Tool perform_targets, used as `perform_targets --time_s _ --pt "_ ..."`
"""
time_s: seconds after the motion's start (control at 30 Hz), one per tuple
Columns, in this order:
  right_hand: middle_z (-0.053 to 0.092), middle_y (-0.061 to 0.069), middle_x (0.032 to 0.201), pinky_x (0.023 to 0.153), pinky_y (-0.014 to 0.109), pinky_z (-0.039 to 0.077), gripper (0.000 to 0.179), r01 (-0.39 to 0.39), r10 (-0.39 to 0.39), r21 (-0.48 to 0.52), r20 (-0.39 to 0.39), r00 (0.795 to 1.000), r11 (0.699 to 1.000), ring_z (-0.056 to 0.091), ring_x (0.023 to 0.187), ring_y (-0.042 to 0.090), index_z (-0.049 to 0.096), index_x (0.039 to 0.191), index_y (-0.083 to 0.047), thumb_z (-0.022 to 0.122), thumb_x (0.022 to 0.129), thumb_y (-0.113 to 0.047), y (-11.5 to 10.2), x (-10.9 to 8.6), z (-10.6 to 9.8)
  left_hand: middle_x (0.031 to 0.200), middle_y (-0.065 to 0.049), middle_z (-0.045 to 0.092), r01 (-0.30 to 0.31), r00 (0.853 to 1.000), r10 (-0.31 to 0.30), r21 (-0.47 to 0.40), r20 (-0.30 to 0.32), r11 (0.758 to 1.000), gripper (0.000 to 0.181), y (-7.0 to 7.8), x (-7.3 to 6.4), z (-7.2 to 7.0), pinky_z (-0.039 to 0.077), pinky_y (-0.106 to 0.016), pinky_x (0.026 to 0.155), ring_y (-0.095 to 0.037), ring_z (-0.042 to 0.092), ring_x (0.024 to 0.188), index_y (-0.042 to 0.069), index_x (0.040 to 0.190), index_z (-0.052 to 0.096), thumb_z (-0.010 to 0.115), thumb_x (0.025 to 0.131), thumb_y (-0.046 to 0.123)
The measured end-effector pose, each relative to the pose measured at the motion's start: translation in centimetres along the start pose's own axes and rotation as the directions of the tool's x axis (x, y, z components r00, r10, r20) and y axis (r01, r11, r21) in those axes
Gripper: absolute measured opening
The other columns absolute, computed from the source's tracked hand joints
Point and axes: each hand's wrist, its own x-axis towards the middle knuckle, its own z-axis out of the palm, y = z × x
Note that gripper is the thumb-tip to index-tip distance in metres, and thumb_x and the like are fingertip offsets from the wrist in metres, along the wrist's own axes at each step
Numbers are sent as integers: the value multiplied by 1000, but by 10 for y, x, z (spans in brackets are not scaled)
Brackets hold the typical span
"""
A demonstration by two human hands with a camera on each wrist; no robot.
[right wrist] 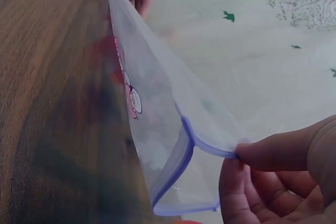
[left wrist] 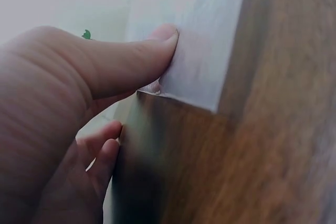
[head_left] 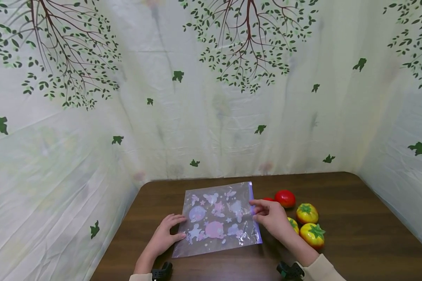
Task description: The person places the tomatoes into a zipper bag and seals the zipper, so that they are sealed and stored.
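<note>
A clear plastic zip bag [head_left: 218, 218] printed with pastel cartoon figures lies over the middle of the table, its purple zip edge facing right. With thumb and index finger my right hand [head_left: 272, 218] pinches one lip of that edge. Seen from the right wrist, the purple lips [right wrist: 184, 166] stand apart and the mouth gapes. On the bag's left margin rests my left hand [head_left: 167, 232], thumb and forefinger spread with a gap between them. The left thumb [left wrist: 142, 61] lies on the plastic near a corner in the left wrist view.
Beside my right wrist sit a red tomato [head_left: 285, 198] and several yellow-red fruits [head_left: 307, 213] with green leafy tops, some partly hidden by the hand. A cloth curtain [head_left: 211, 148] with leaf prints surrounds the brown wooden table [head_left: 351, 234].
</note>
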Motion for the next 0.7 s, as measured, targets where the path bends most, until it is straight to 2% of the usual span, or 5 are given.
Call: perform_targets --time_s 0.13,0.23,0.43,0.57,0.7 --pt "69 0 97 72 26 58 46 -5 5 35 8 1000 999 63 81 19 75 121 -16 76 80 5 -2 -3 0 138 -5 59 16 1000 -16 -21 -4 1000 50 1 -1 -1 30 -64 110 -36 39 138 18 129 68 84 83 27" --pt "70 -2 107 70 28 58 49 -17 15 52 23 1000 998 62 82 22 73 124 -19 75 81 4 -3 -5 1 135 -2 60 55 998 -56 -35 -22 998 51 1 -1 -1 34 -60 109 -31 46 133 21 129 68 86 81 28" --pt "68 -2 118 69 29 59 54 -24 21 72 40 999 997 61 82 24 71 127 -26 75 82 4 -6 -5 3 138 -6 58 123 989 -128 -70 -70 990 56 6 0 1 33 -62 109 -36 44 136 19 134 66 84 83 34" --pt "67 -1 125 71 31 59 58 -15 9 107 57 998 994 63 86 24 69 130 -29 75 83 5 -8 -6 3 136 -3 61 107 985 -123 -132 -122 985 56 16 2 0 38 -59 108 -33 49 134 16 135 65 84 84 30" --pt "66 -1 128 74 31 60 62 5 -13 132 61 998 991 65 91 24 66 135 -26 74 83 6 -9 -6 3 137 0 62 65 981 -92 -160 -171 985 53 31 7 0 41 -58 106 -30 51 133 19 134 66 84 84 27"
